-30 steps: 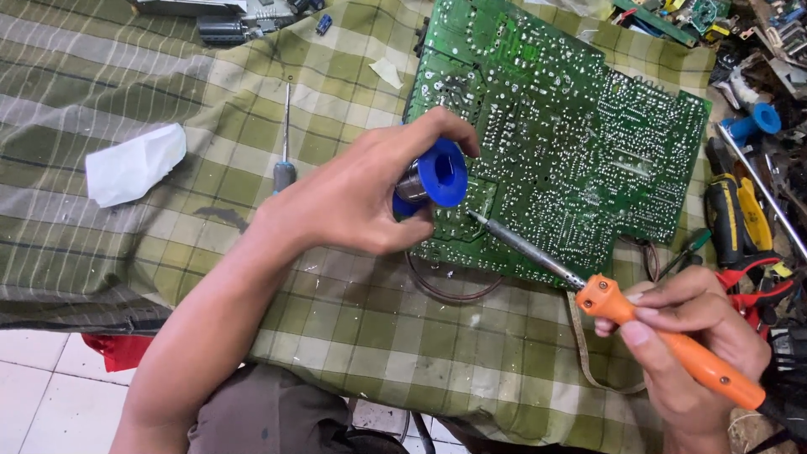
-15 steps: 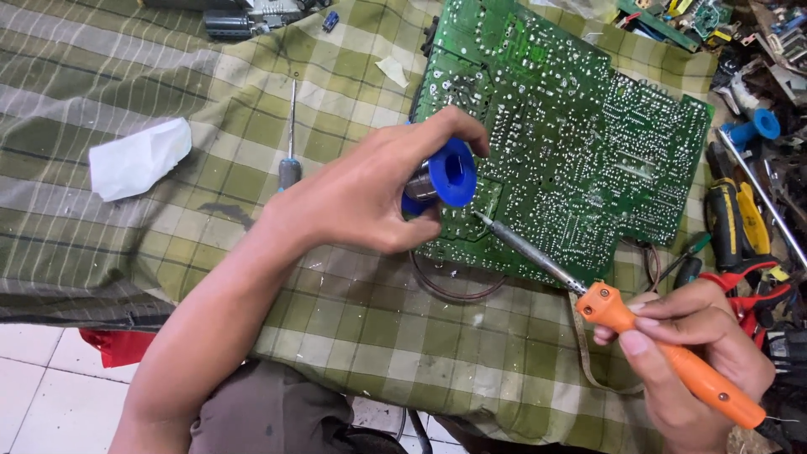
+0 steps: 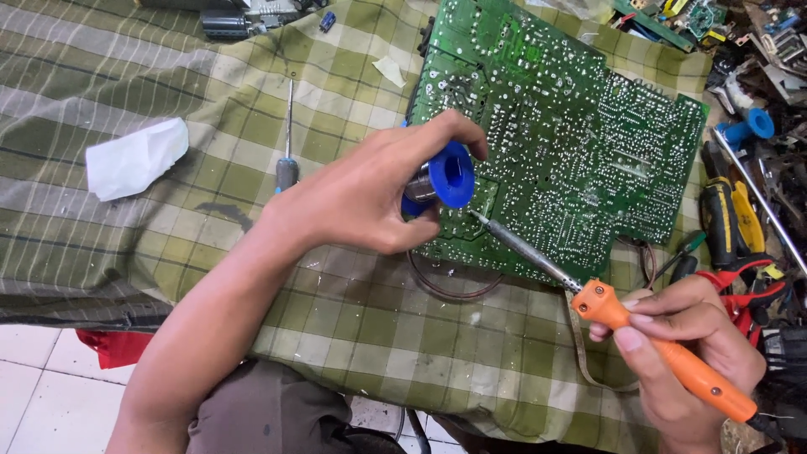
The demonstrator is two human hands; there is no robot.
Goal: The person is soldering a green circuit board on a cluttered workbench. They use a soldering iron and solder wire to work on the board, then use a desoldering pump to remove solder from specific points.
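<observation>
Your left hand (image 3: 361, 193) grips a blue solder spool (image 3: 444, 175) over the green circuit board's (image 3: 580, 143) near edge. Your right hand (image 3: 685, 361) clasps an orange soldering iron (image 3: 664, 357) below the board, its tip touching that edge beside the spool.

Circuit board (image 3: 580, 160) taken as ref. Its right edge is crowded by pliers (image 3: 731, 219), blue spool (image 3: 752, 126) & loose tools. To its left, open checked cloth (image 3: 101, 67) is broken only by screwdriver (image 3: 287, 143) & white paper (image 3: 134, 158).
</observation>
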